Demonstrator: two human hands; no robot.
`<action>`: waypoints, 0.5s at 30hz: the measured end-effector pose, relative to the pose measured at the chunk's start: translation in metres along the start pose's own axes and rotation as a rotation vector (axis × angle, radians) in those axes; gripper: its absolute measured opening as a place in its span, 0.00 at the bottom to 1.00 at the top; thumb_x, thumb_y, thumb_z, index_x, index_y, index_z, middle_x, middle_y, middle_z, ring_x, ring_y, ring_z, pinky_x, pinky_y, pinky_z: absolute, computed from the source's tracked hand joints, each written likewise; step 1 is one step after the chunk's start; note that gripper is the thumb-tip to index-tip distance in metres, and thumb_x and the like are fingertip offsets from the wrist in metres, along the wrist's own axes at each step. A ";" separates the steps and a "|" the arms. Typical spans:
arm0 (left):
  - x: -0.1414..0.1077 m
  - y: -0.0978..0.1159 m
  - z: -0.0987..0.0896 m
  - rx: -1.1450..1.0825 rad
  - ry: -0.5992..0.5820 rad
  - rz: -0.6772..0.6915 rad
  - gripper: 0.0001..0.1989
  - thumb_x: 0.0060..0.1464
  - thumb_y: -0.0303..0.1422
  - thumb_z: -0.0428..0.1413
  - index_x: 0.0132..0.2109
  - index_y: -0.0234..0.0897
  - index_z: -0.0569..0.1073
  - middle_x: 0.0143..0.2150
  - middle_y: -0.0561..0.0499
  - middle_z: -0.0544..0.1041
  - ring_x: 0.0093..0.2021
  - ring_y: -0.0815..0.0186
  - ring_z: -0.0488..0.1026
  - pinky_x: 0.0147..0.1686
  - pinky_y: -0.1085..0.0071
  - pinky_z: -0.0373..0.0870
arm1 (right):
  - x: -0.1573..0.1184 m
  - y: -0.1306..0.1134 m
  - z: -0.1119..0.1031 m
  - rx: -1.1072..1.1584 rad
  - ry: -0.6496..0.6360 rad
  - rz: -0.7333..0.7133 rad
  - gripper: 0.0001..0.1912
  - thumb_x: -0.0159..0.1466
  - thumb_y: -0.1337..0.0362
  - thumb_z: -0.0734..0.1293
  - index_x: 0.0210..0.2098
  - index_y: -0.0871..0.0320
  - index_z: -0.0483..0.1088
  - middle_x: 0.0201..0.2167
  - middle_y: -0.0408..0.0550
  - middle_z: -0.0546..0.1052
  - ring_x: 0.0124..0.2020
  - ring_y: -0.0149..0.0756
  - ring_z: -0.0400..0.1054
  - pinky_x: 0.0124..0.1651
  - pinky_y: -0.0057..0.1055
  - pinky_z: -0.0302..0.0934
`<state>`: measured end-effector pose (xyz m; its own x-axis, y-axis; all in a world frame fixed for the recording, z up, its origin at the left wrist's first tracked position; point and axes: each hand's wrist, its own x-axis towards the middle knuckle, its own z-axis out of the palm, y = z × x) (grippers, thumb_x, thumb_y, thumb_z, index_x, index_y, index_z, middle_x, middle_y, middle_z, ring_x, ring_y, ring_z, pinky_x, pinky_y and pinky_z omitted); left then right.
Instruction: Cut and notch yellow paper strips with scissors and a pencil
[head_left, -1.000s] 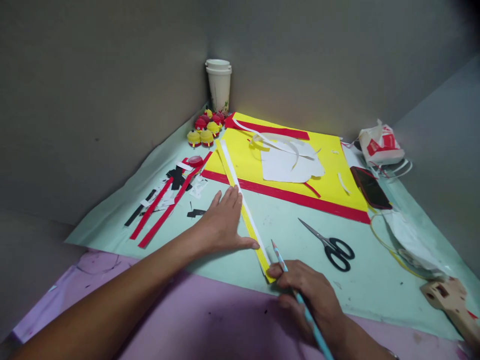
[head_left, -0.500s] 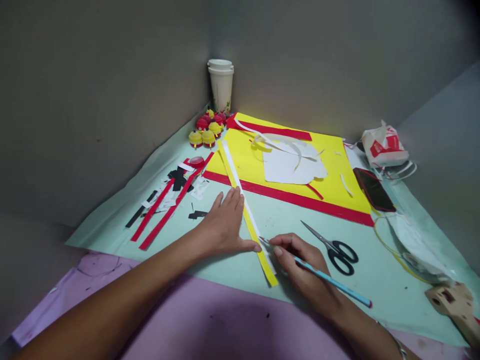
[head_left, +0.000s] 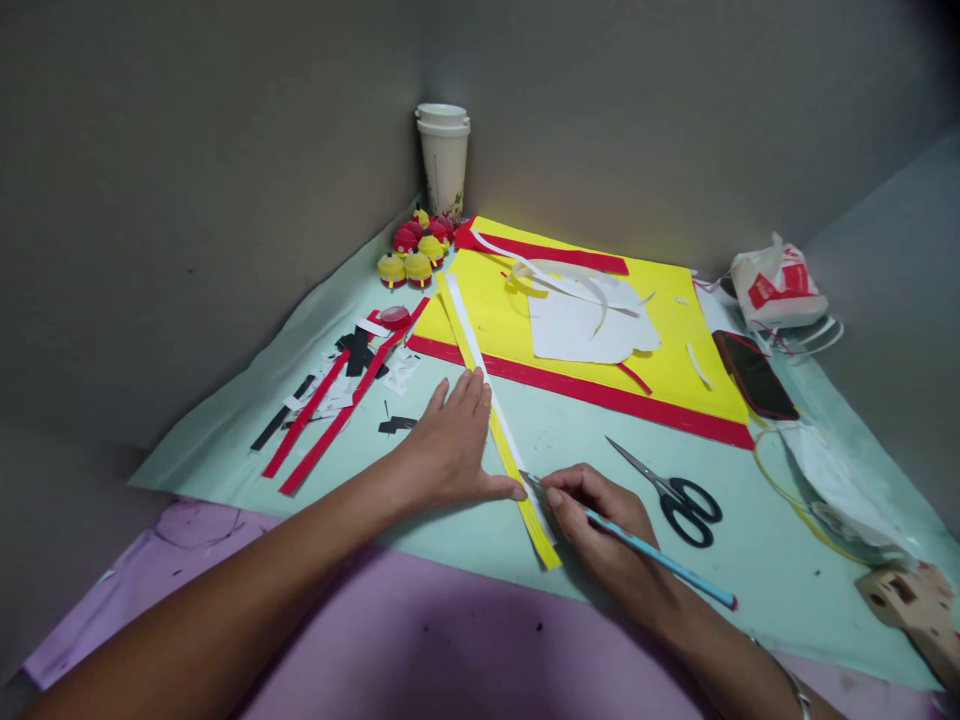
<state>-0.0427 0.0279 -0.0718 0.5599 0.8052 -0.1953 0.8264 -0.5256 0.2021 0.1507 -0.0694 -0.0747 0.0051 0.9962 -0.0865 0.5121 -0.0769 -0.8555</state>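
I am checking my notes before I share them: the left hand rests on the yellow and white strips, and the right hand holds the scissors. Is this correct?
One thing is wrong: the right hand holds a pencil; the scissors lie on the green sheet, as the head view shows.

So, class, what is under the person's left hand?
The left hand covers parts of a yellow strip and the pale green sheet; both show around it. A white strip runs along the yellow one's right edge. Anything else beneath palm or fingers cannot be seen.
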 end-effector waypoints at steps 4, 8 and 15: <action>0.000 0.000 0.000 -0.003 0.007 0.008 0.66 0.40 0.70 0.48 0.69 0.18 0.46 0.72 0.28 0.37 0.72 0.45 0.33 0.68 0.51 0.34 | 0.000 -0.001 0.000 0.003 -0.002 -0.012 0.07 0.64 0.62 0.64 0.35 0.55 0.75 0.24 0.39 0.74 0.25 0.29 0.64 0.28 0.24 0.57; 0.000 0.001 -0.001 -0.009 0.010 0.006 0.66 0.40 0.70 0.48 0.69 0.18 0.46 0.72 0.27 0.39 0.72 0.45 0.33 0.68 0.51 0.34 | -0.001 -0.004 -0.001 0.003 -0.011 -0.033 0.09 0.64 0.62 0.63 0.34 0.56 0.75 0.25 0.41 0.75 0.25 0.30 0.65 0.28 0.24 0.58; 0.000 0.003 -0.004 -0.010 -0.011 0.000 0.66 0.40 0.69 0.49 0.69 0.17 0.46 0.72 0.27 0.37 0.72 0.45 0.33 0.68 0.51 0.34 | -0.005 -0.007 -0.004 -0.024 -0.014 -0.023 0.09 0.64 0.61 0.63 0.33 0.56 0.75 0.24 0.41 0.74 0.24 0.30 0.65 0.27 0.25 0.57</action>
<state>-0.0407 0.0274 -0.0677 0.5604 0.8023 -0.2057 0.8259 -0.5226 0.2117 0.1503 -0.0736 -0.0662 -0.0186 0.9971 -0.0741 0.5323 -0.0529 -0.8449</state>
